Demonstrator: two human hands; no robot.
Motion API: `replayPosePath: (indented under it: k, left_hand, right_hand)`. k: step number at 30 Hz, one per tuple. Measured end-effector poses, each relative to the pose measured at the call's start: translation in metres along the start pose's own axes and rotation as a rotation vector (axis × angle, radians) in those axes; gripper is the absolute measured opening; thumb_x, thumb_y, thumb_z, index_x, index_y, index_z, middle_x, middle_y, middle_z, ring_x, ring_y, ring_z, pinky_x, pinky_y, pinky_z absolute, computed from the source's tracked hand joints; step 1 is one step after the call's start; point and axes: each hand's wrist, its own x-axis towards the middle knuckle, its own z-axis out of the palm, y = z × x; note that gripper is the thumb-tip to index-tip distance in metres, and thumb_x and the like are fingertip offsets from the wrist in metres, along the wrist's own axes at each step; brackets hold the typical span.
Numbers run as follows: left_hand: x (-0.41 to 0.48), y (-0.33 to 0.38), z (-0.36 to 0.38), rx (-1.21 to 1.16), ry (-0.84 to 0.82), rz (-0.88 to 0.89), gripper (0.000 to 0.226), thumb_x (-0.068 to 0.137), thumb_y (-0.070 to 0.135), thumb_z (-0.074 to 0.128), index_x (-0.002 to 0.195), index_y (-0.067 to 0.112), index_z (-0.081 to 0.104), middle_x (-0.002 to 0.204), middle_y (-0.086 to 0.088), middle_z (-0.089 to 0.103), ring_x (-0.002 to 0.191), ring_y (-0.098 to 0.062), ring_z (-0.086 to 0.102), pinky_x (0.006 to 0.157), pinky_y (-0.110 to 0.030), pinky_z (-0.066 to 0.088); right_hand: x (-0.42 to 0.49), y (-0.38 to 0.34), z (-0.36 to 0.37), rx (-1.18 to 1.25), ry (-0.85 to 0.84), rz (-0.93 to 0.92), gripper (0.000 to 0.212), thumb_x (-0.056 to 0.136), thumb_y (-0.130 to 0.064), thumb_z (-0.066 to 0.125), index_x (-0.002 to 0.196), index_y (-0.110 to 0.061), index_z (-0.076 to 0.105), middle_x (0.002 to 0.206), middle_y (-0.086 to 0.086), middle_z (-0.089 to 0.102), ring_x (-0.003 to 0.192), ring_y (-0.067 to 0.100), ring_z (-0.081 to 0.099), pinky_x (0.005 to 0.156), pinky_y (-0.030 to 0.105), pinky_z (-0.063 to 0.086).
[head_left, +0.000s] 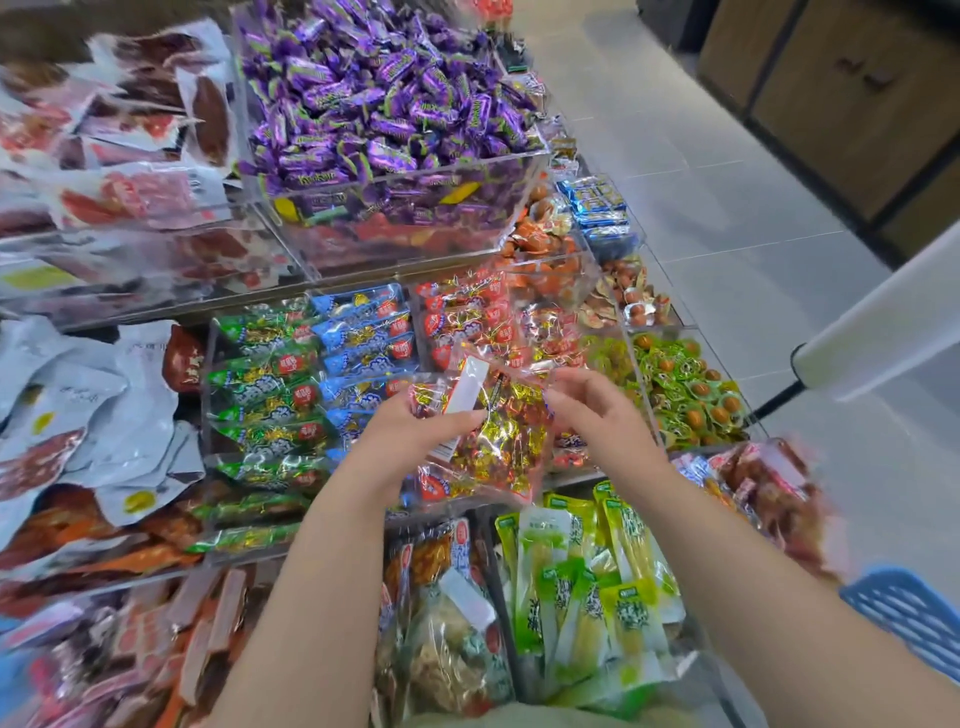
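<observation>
1. The tiered snack display (171, 309) fills most of the view. Its clear bins are packed edge to edge, so anything dropped would probably slide in among other stock.
2. At the back edge sits the bin of purple sweets (457, 166), well apart from the work. It needs no attention.
3. Near the front middle lie the red packets (462, 312), with the green packets (260, 374) to their left. The step looks like sorting or restocking this row, so the matching compartment should be checked before letting go.
4. The left hand (415, 431) holds the red-and-gold snack packet (498, 441), with the thumb pressed across its upper left part and the fingers underneath.
5. The right hand (597, 410) is at the packet's right edge with its fingers curled. I cannot tell whether it pinches the foil or only hovers beside it.
6. The packet hangs in the air just above the front compartments, tilted, and rests on nothing. The foil looks slippery, so it is best supported from both sides and lowered flat, face up like its neighbours.
7. A white strip (467, 387) crosses the packet's top left. Keeping it uncovered by the thumb would let any label be read.
</observation>
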Motion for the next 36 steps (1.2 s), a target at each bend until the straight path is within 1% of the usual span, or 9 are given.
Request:
replayPosePath:
  k: [3, 7, 12, 16, 24, 27, 30, 32, 36]
  left_hand:
    - [0.001, -0.002, 0.007, 0.042, -0.008, 0.009, 0.048, 0.060, 0.038, 0.088, 0.098, 0.039, 0.059, 0.094, 0.029, 0.057, 0.078, 0.024, 0.057, 0.064, -0.005, 0.047]
    - [0.001, -0.002, 0.006, 0.077, 0.070, -0.021, 0.106, 0.069, 0.069, 0.067, 0.152, 0.024, 0.019, 0.155, 0.005, 0.028, 0.137, -0.022, 0.037, 0.105, -0.044, 0.036]
    - [0.001, 0.003, -0.003, -0.106, 0.134, -0.171, 0.089, 0.082, 0.078, 0.037, 0.153, 0.029, 0.016, 0.160, 0.000, 0.016, 0.143, -0.031, 0.026, 0.113, -0.055, 0.026]
    - [-0.005, 0.008, -0.001, -0.230, -0.073, -0.175, 0.123, 0.056, 0.080, 0.058, 0.154, 0.027, 0.005, 0.162, 0.001, 0.004, 0.146, -0.032, 0.018, 0.109, -0.067, 0.025]
    - [-0.014, -0.002, 0.019, -0.448, -0.097, -0.123, 0.059, 0.066, 0.012, 0.075, 0.122, 0.003, 0.056, 0.094, -0.014, 0.074, 0.079, -0.027, 0.073, 0.061, -0.039, 0.059]
    - [-0.008, -0.006, 0.018, -0.448, 0.136, -0.076, 0.071, 0.068, 0.009, 0.080, 0.131, 0.006, 0.048, 0.107, -0.013, 0.071, 0.094, -0.027, 0.070, 0.083, -0.048, 0.056]
    - [-0.004, -0.010, 0.017, -0.220, 0.338, 0.006, 0.075, 0.065, 0.022, 0.088, 0.128, 0.020, 0.049, 0.114, 0.004, 0.066, 0.107, -0.018, 0.063, 0.089, -0.038, 0.051]
    - [-0.006, -0.008, 0.016, -0.153, 0.376, 0.079, 0.045, 0.066, 0.026, 0.088, 0.099, 0.030, 0.058, 0.092, 0.012, 0.070, 0.093, -0.012, 0.067, 0.068, -0.025, 0.050]
    - [-0.009, -0.004, 0.002, -0.130, 0.511, 0.144, 0.045, 0.077, 0.039, 0.078, 0.111, 0.020, 0.056, 0.097, 0.007, 0.064, 0.089, -0.015, 0.063, 0.071, -0.030, 0.049]
  right_hand:
    - [0.001, -0.002, 0.000, -0.107, -0.230, 0.178, 0.052, 0.066, -0.040, 0.080, 0.110, -0.050, 0.055, 0.120, -0.014, 0.059, 0.103, 0.011, 0.062, 0.085, 0.032, 0.054]
    - [0.003, -0.011, -0.005, 0.138, -0.018, 0.164, 0.068, 0.054, -0.025, 0.085, 0.113, -0.037, 0.055, 0.120, 0.007, 0.061, 0.095, 0.025, 0.065, 0.078, 0.042, 0.056]
    - [0.004, -0.023, -0.019, 0.244, 0.048, -0.133, 0.042, 0.067, 0.012, 0.071, 0.073, -0.029, 0.065, 0.101, 0.002, 0.069, 0.104, 0.011, 0.064, 0.079, 0.026, 0.050]
    - [-0.011, -0.029, -0.011, 0.011, -0.169, -0.250, 0.050, 0.066, 0.024, 0.064, 0.063, -0.026, 0.062, 0.120, -0.011, 0.057, 0.121, -0.008, 0.046, 0.088, 0.009, 0.044]
    - [-0.016, -0.031, -0.005, 0.048, -0.323, 0.027, 0.066, 0.071, 0.024, 0.057, 0.103, -0.034, 0.064, 0.128, -0.010, 0.050, 0.103, 0.004, 0.060, 0.071, 0.023, 0.052]
    - [-0.009, -0.024, -0.005, 0.450, -0.106, 0.383, 0.015, 0.090, -0.003, 0.054, 0.100, -0.013, 0.059, 0.094, 0.012, 0.053, 0.072, 0.020, 0.056, 0.063, 0.029, 0.052]
    - [-0.006, -0.006, -0.007, 0.491, -0.132, 0.538, 0.046, 0.084, -0.044, 0.061, 0.119, -0.016, 0.048, 0.113, 0.004, 0.050, 0.096, 0.020, 0.057, 0.073, 0.031, 0.055]
    - [-0.005, 0.001, -0.003, 0.329, -0.102, 0.463, 0.055, 0.072, -0.028, 0.075, 0.119, -0.016, 0.049, 0.117, 0.001, 0.059, 0.093, 0.019, 0.065, 0.071, 0.031, 0.057]
    - [0.014, -0.006, -0.023, 0.339, 0.052, 0.284, 0.031, 0.082, -0.001, 0.064, 0.106, -0.020, 0.061, 0.096, 0.003, 0.066, 0.076, 0.014, 0.069, 0.066, 0.024, 0.056]
